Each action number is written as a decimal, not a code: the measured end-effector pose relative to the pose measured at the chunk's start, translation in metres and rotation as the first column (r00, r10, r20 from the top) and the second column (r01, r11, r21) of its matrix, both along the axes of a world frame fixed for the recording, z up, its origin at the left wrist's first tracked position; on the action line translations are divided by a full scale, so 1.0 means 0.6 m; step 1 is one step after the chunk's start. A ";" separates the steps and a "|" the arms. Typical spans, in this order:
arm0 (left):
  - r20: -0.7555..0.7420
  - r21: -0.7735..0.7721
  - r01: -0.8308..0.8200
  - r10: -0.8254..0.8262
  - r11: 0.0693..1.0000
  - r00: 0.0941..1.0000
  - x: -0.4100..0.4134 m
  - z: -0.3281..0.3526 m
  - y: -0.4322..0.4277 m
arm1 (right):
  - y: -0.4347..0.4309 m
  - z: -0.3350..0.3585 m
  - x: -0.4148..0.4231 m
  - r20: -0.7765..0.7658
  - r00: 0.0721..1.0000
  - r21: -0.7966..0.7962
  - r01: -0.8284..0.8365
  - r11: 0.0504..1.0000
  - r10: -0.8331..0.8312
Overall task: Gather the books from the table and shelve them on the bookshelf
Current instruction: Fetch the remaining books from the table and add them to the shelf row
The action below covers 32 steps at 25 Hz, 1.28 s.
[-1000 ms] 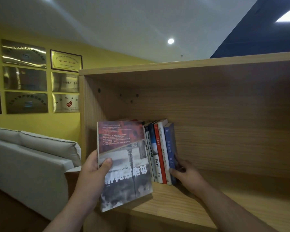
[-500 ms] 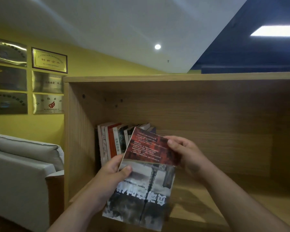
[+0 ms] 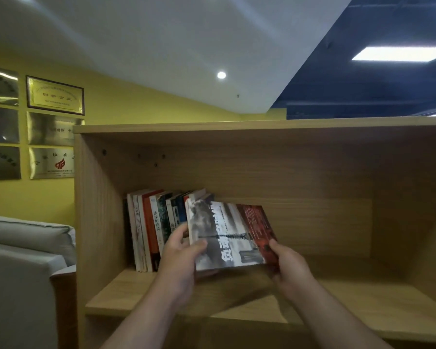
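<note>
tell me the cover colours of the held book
The book is grey-white with a dark red end; head view.

A light wooden bookshelf (image 3: 312, 311) carries upright books (image 3: 151, 230) at its left end.

Gold plaques (image 3: 54, 95) hang above a pale sofa (image 3: 23, 248) (far left)

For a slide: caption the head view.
Left hand and right hand hold a book beside shelved books in the bookshelf.
</note>
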<state>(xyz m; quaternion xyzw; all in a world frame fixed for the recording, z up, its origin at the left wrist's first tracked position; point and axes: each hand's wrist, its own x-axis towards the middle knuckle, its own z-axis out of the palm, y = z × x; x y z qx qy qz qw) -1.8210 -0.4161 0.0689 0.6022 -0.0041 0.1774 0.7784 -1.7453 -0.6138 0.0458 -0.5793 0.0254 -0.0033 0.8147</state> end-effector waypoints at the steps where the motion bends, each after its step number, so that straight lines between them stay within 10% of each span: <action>1: 0.018 0.066 -0.026 0.025 0.997 1.000 0.006 0.023 0.000 | -0.003 -0.013 0.012 0.057 0.998 -0.299 0.037 0.954 -0.021; 3: 0.011 0.255 -0.073 0.073 0.964 0.997 0.022 0.073 -0.004 | -0.005 -0.026 0.022 0.269 0.959 -0.734 0.143 0.664 0.090; 5: -0.042 0.407 -0.078 0.104 0.910 0.994 0.047 0.117 -0.013 | 0.013 -0.029 0.026 0.323 0.866 -0.813 0.048 0.581 0.381; 15: -0.071 0.335 0.000 0.025 0.942 0.997 0.125 0.090 0.014 | 0.101 -0.047 0.072 0.266 0.887 -0.711 -0.084 0.698 0.378; 20: 0.163 0.849 -0.337 0.405 0.406 0.899 0.113 -0.091 0.151 | 0.111 -0.037 0.072 0.196 0.875 -0.721 -0.177 0.670 0.443; 24: 0.062 0.769 -0.301 0.404 0.564 0.913 0.125 -0.110 0.169 | 0.138 -0.035 0.081 0.177 0.885 -0.790 -0.134 0.598 0.432; 32: 0.099 0.776 -0.294 0.353 0.558 0.930 0.141 -0.111 0.177 | 0.158 -0.044 0.117 0.216 0.894 -0.747 -0.108 0.657 0.392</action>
